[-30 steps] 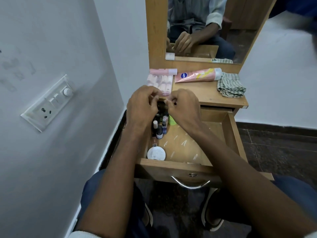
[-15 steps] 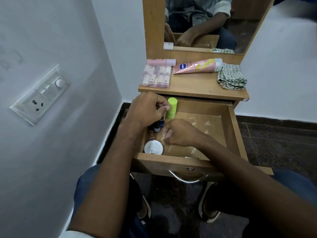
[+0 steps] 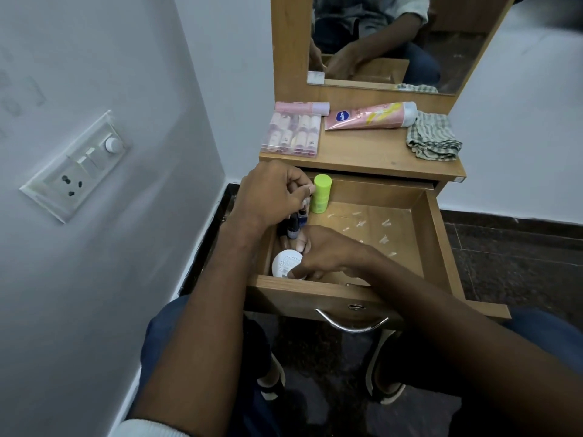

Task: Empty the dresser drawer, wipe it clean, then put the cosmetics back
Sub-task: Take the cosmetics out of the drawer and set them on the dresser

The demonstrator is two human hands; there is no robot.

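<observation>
The only label I can nearly read is the blue oval logo on the pink lotion tube (image 3: 369, 116) at the top of the frame; its lettering is too blurred to make out, as is the print on the white round jar (image 3: 285, 262). The tube lies flat on the dresser top (image 3: 362, 156), long axis left to right, cap to the right beside the striped cloth (image 3: 432, 135). A clear case of small bottles (image 3: 291, 134) sits left of it, a pink tube (image 3: 301, 107) behind that.

In the open drawer (image 3: 432, 247), mid-frame, the green container (image 3: 321, 193) stands upright in the far left corner. My left hand (image 3: 271, 193) is curled over the dark little bottles (image 3: 293, 230) just beside it, fingertips pinched on something I cannot make out. My right hand (image 3: 328, 253) has come lower since half a second ago: then it hovered beside the jar, now its curled fingers close on the jar's right rim at the drawer's near left corner.
</observation>
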